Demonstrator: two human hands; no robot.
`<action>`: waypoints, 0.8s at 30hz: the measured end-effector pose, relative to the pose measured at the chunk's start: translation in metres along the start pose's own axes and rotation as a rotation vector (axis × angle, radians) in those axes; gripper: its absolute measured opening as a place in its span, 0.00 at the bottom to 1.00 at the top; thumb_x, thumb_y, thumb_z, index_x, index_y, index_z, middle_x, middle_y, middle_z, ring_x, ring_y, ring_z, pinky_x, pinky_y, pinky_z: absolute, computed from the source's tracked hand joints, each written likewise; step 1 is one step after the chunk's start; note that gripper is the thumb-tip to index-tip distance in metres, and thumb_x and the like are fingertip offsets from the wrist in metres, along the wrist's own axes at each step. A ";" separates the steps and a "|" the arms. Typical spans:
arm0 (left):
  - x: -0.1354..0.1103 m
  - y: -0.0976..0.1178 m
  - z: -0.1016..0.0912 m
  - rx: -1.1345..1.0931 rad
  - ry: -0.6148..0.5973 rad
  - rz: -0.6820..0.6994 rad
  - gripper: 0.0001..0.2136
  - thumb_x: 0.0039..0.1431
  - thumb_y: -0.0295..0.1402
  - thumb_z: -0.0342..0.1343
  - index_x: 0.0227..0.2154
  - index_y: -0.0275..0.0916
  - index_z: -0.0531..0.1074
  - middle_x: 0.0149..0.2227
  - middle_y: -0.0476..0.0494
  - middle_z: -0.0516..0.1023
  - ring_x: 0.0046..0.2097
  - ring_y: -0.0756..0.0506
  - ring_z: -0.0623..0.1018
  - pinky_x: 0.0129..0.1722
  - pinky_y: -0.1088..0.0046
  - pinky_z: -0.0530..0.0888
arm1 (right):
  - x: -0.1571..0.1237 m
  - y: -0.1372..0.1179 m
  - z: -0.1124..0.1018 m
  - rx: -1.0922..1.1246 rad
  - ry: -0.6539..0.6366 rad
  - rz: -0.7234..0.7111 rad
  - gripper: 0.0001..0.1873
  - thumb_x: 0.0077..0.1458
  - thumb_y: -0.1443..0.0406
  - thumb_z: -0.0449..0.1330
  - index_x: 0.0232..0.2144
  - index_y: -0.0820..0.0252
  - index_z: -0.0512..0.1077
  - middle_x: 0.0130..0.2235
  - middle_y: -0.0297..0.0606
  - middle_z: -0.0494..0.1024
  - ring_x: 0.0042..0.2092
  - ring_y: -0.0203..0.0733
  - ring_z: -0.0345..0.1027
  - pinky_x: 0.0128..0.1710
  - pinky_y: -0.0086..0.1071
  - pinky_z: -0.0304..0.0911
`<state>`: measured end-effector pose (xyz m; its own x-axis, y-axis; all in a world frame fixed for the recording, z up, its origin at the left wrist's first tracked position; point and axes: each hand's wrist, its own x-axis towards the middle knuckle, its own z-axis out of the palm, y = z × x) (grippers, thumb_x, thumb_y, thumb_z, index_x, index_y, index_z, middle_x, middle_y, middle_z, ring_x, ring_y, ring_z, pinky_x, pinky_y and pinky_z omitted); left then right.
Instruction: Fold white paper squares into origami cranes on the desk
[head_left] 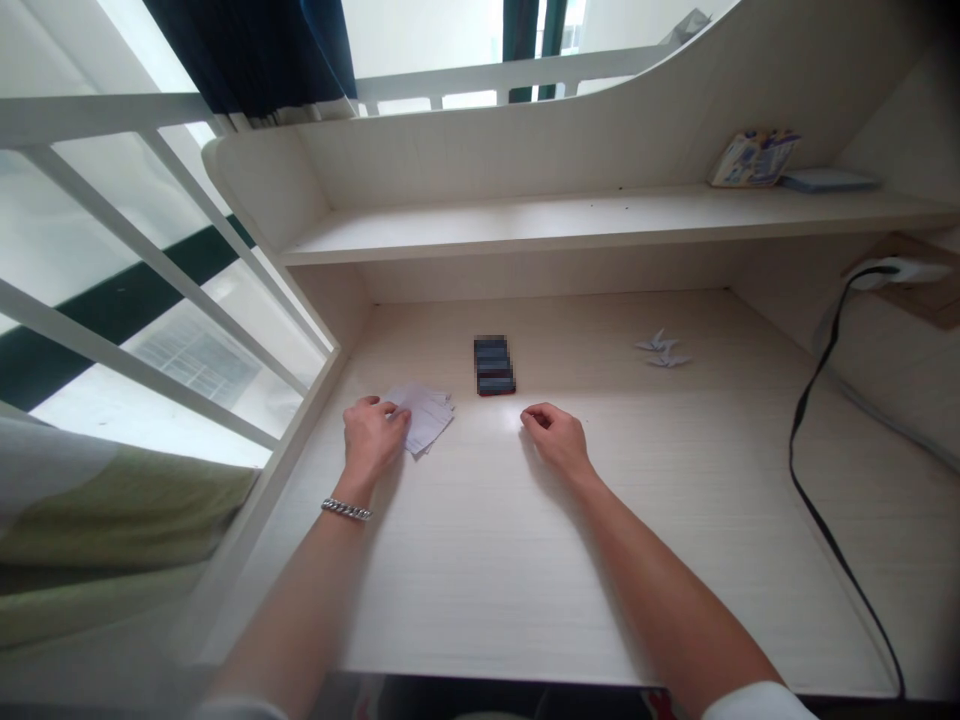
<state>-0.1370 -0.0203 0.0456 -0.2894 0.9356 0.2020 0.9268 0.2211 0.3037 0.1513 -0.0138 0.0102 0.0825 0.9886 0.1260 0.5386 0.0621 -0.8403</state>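
My left hand (373,436), with a metal chain bracelet (346,509) at its wrist, is closed on the left edge of a loose stack of white paper sheets (429,416). The sheets lie slightly fanned out on the desk. My right hand (555,437) rests on the desk with its fingers curled together, and nothing shows in it. Between and beyond the hands lies a phone (493,365), its screen blurred out. Farther right, several folded paper cranes (663,350) sit in a small cluster.
A pale wooden desk (480,560) spreads under my arms. Above its back runs a shelf (517,222) with a colourful box (754,158) and a flat blue item (829,180). Down the right side hangs a black cable (796,420) from a power plug (900,272). White railings (169,240) border the left.
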 end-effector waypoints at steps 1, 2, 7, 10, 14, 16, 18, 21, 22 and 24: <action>-0.001 0.001 -0.003 -0.026 0.039 -0.001 0.16 0.49 0.43 0.53 0.31 0.37 0.78 0.44 0.36 0.73 0.47 0.37 0.70 0.47 0.64 0.64 | 0.000 0.000 0.000 0.007 -0.003 -0.004 0.11 0.49 0.59 0.54 0.29 0.56 0.75 0.27 0.33 0.77 0.30 0.38 0.68 0.32 0.30 0.59; -0.003 0.002 -0.006 -0.075 0.060 0.004 0.16 0.49 0.43 0.53 0.30 0.37 0.78 0.43 0.37 0.74 0.46 0.39 0.71 0.46 0.65 0.64 | -0.001 0.000 -0.001 0.016 -0.005 -0.008 0.11 0.49 0.59 0.54 0.29 0.56 0.75 0.28 0.34 0.77 0.30 0.38 0.68 0.32 0.30 0.59; -0.023 0.026 -0.006 -0.743 -0.087 -0.217 0.20 0.45 0.48 0.56 0.30 0.34 0.77 0.26 0.46 0.76 0.29 0.47 0.72 0.28 0.74 0.65 | -0.008 -0.007 -0.003 0.178 -0.048 -0.015 0.14 0.52 0.56 0.54 0.31 0.57 0.74 0.32 0.36 0.77 0.33 0.39 0.68 0.35 0.32 0.61; -0.042 0.054 0.008 -1.127 -0.216 -0.292 0.19 0.42 0.47 0.60 0.29 0.33 0.75 0.25 0.47 0.74 0.25 0.52 0.69 0.23 0.78 0.62 | -0.015 -0.015 -0.001 0.423 -0.242 0.121 0.18 0.51 0.52 0.54 0.35 0.59 0.72 0.34 0.40 0.77 0.31 0.39 0.69 0.29 0.31 0.63; -0.064 0.087 0.027 -1.351 -0.353 -0.397 0.19 0.39 0.46 0.63 0.26 0.32 0.73 0.26 0.47 0.73 0.24 0.54 0.67 0.20 0.80 0.60 | -0.022 -0.019 -0.002 0.710 -0.457 0.245 0.23 0.43 0.56 0.64 0.40 0.61 0.69 0.34 0.40 0.76 0.31 0.39 0.70 0.29 0.31 0.66; -0.071 0.096 0.032 -1.404 -0.394 -0.438 0.19 0.39 0.45 0.63 0.27 0.33 0.72 0.25 0.47 0.72 0.24 0.54 0.67 0.20 0.80 0.60 | -0.023 -0.017 -0.007 0.798 -0.506 0.256 0.24 0.38 0.60 0.67 0.40 0.61 0.69 0.33 0.40 0.76 0.32 0.39 0.70 0.31 0.31 0.66; -0.073 0.098 0.035 -1.428 -0.407 -0.445 0.18 0.40 0.44 0.63 0.26 0.33 0.72 0.26 0.48 0.72 0.25 0.54 0.68 0.20 0.81 0.61 | -0.021 -0.015 -0.013 0.840 -0.524 0.278 0.23 0.36 0.63 0.68 0.39 0.62 0.70 0.33 0.39 0.76 0.32 0.39 0.70 0.31 0.31 0.66; -0.073 0.094 0.035 -1.423 -0.416 -0.469 0.17 0.38 0.43 0.64 0.27 0.34 0.72 0.26 0.49 0.72 0.25 0.54 0.69 0.21 0.80 0.63 | -0.017 -0.011 -0.017 0.838 -0.498 0.314 0.20 0.39 0.62 0.66 0.38 0.62 0.70 0.32 0.39 0.76 0.32 0.39 0.70 0.30 0.30 0.65; -0.072 0.092 0.035 -1.416 -0.417 -0.473 0.18 0.38 0.42 0.65 0.28 0.34 0.73 0.27 0.49 0.73 0.26 0.54 0.69 0.22 0.80 0.64 | -0.015 -0.010 -0.017 0.824 -0.478 0.331 0.18 0.40 0.61 0.65 0.36 0.61 0.71 0.32 0.39 0.76 0.32 0.38 0.69 0.29 0.29 0.64; -0.071 0.088 0.035 -1.395 -0.415 -0.467 0.19 0.37 0.41 0.65 0.31 0.34 0.73 0.29 0.48 0.73 0.27 0.53 0.70 0.23 0.80 0.65 | -0.014 -0.010 -0.016 0.781 -0.432 0.365 0.14 0.42 0.59 0.63 0.32 0.61 0.72 0.31 0.38 0.76 0.30 0.37 0.68 0.27 0.28 0.62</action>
<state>-0.0262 -0.0574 0.0250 -0.1773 0.9189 -0.3524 -0.2515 0.3039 0.9189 0.1582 -0.0305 0.0256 -0.2651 0.9206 -0.2869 -0.1818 -0.3399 -0.9227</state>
